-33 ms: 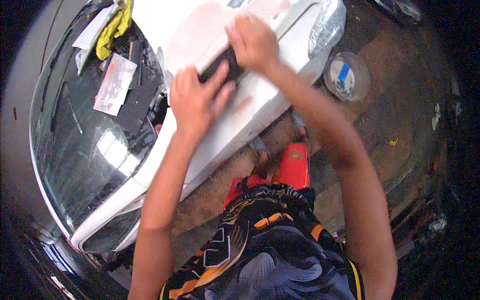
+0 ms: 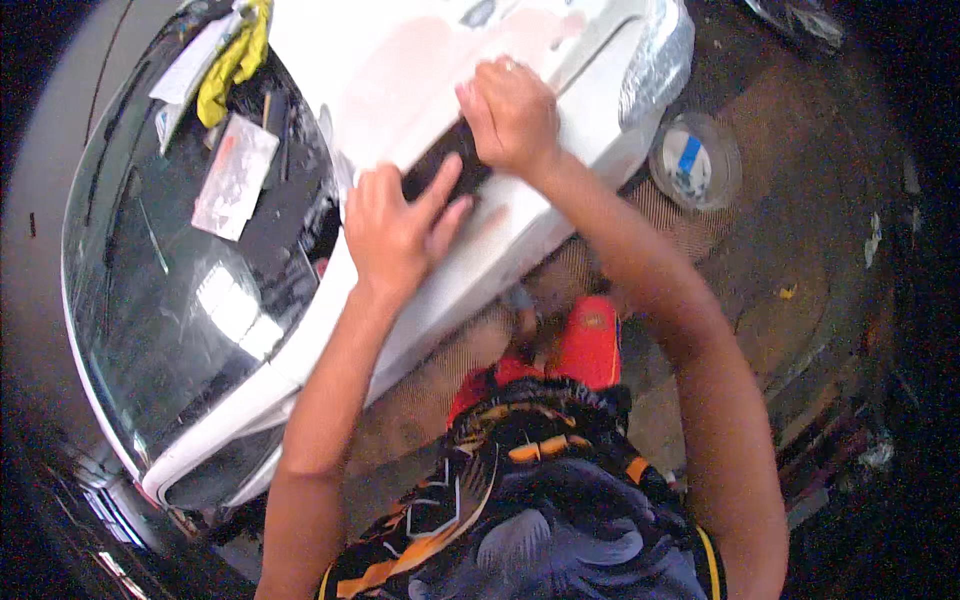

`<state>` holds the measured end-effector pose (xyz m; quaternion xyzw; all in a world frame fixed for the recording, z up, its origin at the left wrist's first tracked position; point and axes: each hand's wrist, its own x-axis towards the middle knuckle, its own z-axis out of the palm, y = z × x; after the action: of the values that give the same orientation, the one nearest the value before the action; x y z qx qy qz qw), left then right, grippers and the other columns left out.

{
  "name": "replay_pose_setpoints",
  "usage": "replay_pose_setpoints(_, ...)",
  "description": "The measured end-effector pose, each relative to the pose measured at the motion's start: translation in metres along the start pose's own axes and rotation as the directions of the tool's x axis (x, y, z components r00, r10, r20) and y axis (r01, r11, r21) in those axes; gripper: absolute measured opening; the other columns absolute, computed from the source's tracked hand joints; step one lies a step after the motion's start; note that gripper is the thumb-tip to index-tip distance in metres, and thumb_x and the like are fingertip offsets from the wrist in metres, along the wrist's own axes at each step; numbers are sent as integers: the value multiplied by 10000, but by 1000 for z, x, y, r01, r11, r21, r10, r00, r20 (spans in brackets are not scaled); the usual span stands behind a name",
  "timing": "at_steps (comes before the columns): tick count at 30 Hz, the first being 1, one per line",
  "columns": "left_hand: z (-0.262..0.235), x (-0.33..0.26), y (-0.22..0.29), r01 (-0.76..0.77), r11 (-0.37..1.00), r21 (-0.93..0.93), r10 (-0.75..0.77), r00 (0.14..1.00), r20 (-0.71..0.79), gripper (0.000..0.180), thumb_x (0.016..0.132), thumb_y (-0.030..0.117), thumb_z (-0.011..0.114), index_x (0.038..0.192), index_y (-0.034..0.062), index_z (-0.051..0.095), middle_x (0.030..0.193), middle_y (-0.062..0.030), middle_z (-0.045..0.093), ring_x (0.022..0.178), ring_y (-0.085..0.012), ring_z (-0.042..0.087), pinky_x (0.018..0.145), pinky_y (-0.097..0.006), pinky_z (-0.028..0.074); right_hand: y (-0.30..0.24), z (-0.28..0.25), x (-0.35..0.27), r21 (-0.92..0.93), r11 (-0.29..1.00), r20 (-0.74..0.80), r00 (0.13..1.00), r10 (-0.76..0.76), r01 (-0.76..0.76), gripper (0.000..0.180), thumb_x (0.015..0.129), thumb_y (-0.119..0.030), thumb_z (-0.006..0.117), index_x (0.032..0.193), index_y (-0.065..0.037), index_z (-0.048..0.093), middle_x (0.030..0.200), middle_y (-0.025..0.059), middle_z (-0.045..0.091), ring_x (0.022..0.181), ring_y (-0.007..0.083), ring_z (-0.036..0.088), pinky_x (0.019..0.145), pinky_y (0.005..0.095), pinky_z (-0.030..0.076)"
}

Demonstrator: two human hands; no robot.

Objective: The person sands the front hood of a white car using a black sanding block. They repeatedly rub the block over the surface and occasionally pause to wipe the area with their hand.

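A long black sanding block (image 2: 437, 158) lies slantwise on the white car hood (image 2: 390, 60), near the side toward me. My left hand (image 2: 392, 232) grips its left end, the thumb and one finger stretching along it. Round its right end my right hand (image 2: 512, 115) is closed, fingers curled over the far side. Pale pinkish filler patches (image 2: 395, 65) show on the hood beyond the block. A smaller brownish patch (image 2: 492, 218) shows on the near side. My hands cover both ends of the block, and its underside is hidden.
On the windshield (image 2: 130, 300) at the left lie a whitish smeared plate (image 2: 235, 178), dark strips and a yellow cloth (image 2: 235, 70). Silver foil (image 2: 657, 65) covers the headlight area. A clear round tub (image 2: 697, 163) with a blue-marked item stands on the brown floor at right.
Both my hands and the sanding block have slid a little toward me across the hood. The whole view has shifted slightly too.
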<state>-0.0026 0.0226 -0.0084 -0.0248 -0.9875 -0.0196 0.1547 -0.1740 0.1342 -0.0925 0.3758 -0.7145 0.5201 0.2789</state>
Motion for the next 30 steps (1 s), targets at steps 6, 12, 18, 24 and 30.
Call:
replay_pose_setpoints(6,30,68,-21,45,997,66,-36,992,-122,455,815,478,838,1234,307,790,825,-126,531,780,-318,545,648,-448,446,66,31,57,16,995,141,985,98,-101,319,1014,-315,579,810,-77,638,759,180,636,733,414,638,667,528,511)
replay_pose_setpoints(12,33,55,-11,17,999,46,-11,991,-131,529,750,442,864,1247,284,777,920,-135,563,853,-325,564,702,-439,451,62,15,41,22,1000,38,999,-1,0,262,984,-206,611,748,-96,640,707,156,622,719,381,649,671,499,509)
replay_pose_setpoints(18,10,10,-1,-13,999,-32,12,1000,-26,507,761,399,869,1249,297,775,849,-100,509,821,-304,542,669,-439,429,7,-8,5,41,996,52,996,78,-80,277,974,-200,630,721,-90,626,679,148,620,706,374,634,678,478,514)
replay_pose_setpoints(24,30,59,-15,62,998,4,-61,993,-99,447,772,433,858,1177,251,804,873,-136,542,807,-334,541,674,-451,439,58,22,46,-40,998,131,990,56,-51,298,1010,-296,576,825,-79,661,759,153,658,748,398,660,675,515,533)
replay_pose_setpoints(30,27,64,-22,76,997,-6,-76,992,-103,400,796,412,841,1167,263,809,881,-123,538,813,-325,539,682,-466,445,56,22,54,-85,985,145,976,161,-150,321,1032,-285,571,792,-89,657,725,142,661,722,381,660,663,503,519)
